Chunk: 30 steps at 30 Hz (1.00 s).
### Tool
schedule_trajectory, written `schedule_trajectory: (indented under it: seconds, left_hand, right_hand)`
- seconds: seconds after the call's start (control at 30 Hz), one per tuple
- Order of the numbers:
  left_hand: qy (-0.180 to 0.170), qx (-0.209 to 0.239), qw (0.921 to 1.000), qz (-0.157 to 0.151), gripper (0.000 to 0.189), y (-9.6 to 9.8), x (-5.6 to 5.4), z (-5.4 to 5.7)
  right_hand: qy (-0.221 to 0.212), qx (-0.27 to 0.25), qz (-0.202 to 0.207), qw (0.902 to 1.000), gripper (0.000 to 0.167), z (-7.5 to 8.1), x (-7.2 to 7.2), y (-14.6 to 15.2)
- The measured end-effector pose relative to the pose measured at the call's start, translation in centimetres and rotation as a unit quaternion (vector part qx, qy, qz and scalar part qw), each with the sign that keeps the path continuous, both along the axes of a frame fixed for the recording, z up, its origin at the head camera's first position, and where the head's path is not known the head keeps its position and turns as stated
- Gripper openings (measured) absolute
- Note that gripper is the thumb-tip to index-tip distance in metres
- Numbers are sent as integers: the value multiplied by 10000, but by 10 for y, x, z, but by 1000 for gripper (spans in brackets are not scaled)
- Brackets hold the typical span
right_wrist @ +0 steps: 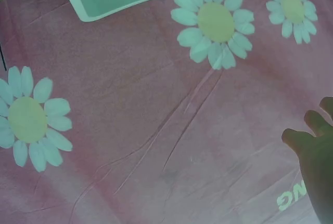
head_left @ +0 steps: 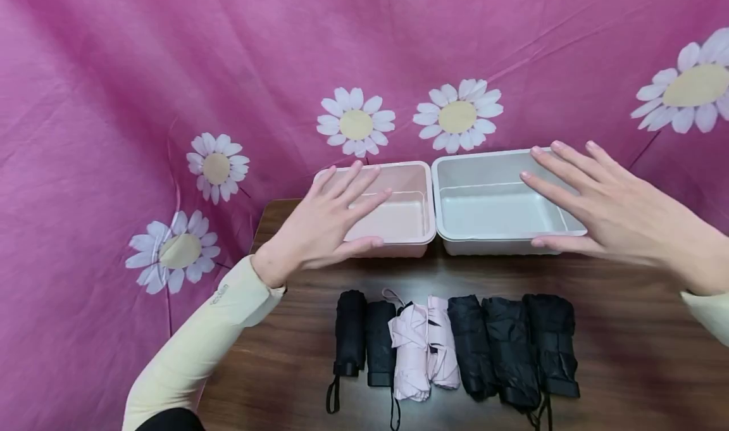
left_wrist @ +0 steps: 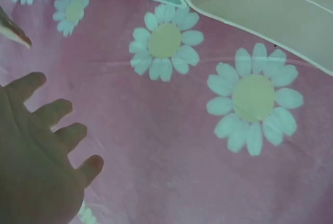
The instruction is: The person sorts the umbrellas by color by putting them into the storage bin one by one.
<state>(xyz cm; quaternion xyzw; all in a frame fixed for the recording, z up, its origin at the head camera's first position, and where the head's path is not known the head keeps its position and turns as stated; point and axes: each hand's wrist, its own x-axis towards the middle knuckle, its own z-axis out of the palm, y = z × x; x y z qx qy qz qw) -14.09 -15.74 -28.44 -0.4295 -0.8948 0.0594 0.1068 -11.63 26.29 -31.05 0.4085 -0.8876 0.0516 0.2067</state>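
My left hand [head_left: 327,219] is held in the air with fingers spread, overlapping the pink bin [head_left: 424,244] in the head view and holding nothing. My right hand [head_left: 609,206] also hovers with spread fingers, in front of the right side of the white bin [head_left: 484,244]. Nearer to me, folded umbrellas lie side by side in a row. Two slim black umbrellas [head_left: 350,330] are at the left end, two pale pink umbrellas [head_left: 411,355] in the middle, and several thicker black umbrellas [head_left: 512,349] at the right. Neither hand touches them.
Both bins stand side by side at the back of the brown wooden table [head_left: 296,355]. Behind them hangs a pink cloth [head_left: 273,51] with white daisies, which also runs down the left side. Wrist straps [head_left: 333,396] trail from some umbrellas toward the front.
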Motion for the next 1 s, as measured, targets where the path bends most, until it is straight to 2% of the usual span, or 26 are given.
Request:
schedule_trajectory:
  seconds: [0.1,0.17,0.23,0.3,0.37,0.4,0.47,0.5,0.53,0.57,0.63,0.67,0.73,0.77,0.8,0.87,0.93,1.0]
  left_hand:
    - [63,328,9993,194,76,-10,-2,3]
    - [143,701,9970,302,77,-18,-3,5]
    - [277,1232,9914,352,74,-28,-5,3]
    - [388,1819,9818,395,68,-37,-9,-1]
    - [518,2500,9658,454,58,-46,-14,-9]
    - [542,2879,9548,511,52,-50,-17,-14]
    - [512,3585,9293,728,41,-57,-23,-23]
    - [452,3939,9137,898,37,-61,-26,-28]
    - [303,4316,8945,1123,33,-64,-29,-33]
    - [78,4708,8716,1362,30,-68,-31,-38]
    - [-493,5466,8149,1866,26,-75,-35,-46]
    - [-773,5799,7831,2111,25,-79,-37,-50]
    - [-1273,6425,7113,2552,24,-85,-40,-58]
    - [-1459,6659,6793,2716,25,-88,-41,-63]
    - [-1591,6841,6517,2863,25,-91,-43,-68]
    - [-1836,7060,6055,3181,26,-96,-44,-79]
    - [-2083,7169,5664,3491,27,-99,-44,-94]
    - [-2392,7185,5307,3807,29,-102,-42,-110]
  right_hand:
    - [139,-134,-48,9998,88,3,3,1]
    - [258,-226,-72,9994,87,5,5,1]
    - [435,-332,-23,9985,87,6,7,2]
    - [609,-492,83,9969,86,7,8,2]
    - [815,-627,185,9945,86,7,9,3]
    - [922,-729,226,9928,85,7,11,4]
    - [1101,-967,225,9890,82,6,14,5]
    - [1176,-1141,195,9863,81,5,16,5]
    - [1240,-1335,159,9831,79,4,18,4]
    - [1319,-1566,106,9788,77,3,21,3]
    - [1454,-2051,-2,9679,74,0,25,1]
    - [1529,-2336,-35,9602,72,-2,26,-1]
    - [1692,-2812,-131,9445,72,-6,30,-4]
    - [1749,-3021,-210,9369,72,-9,32,-5]
    - [1808,-3234,-296,9283,72,-13,34,-5]
    - [1815,-3666,-501,9111,75,-25,39,-2]
    - [1461,-3854,-830,9073,81,-39,45,8]
    - [1207,-4158,-1001,8958,85,-59,52,14]
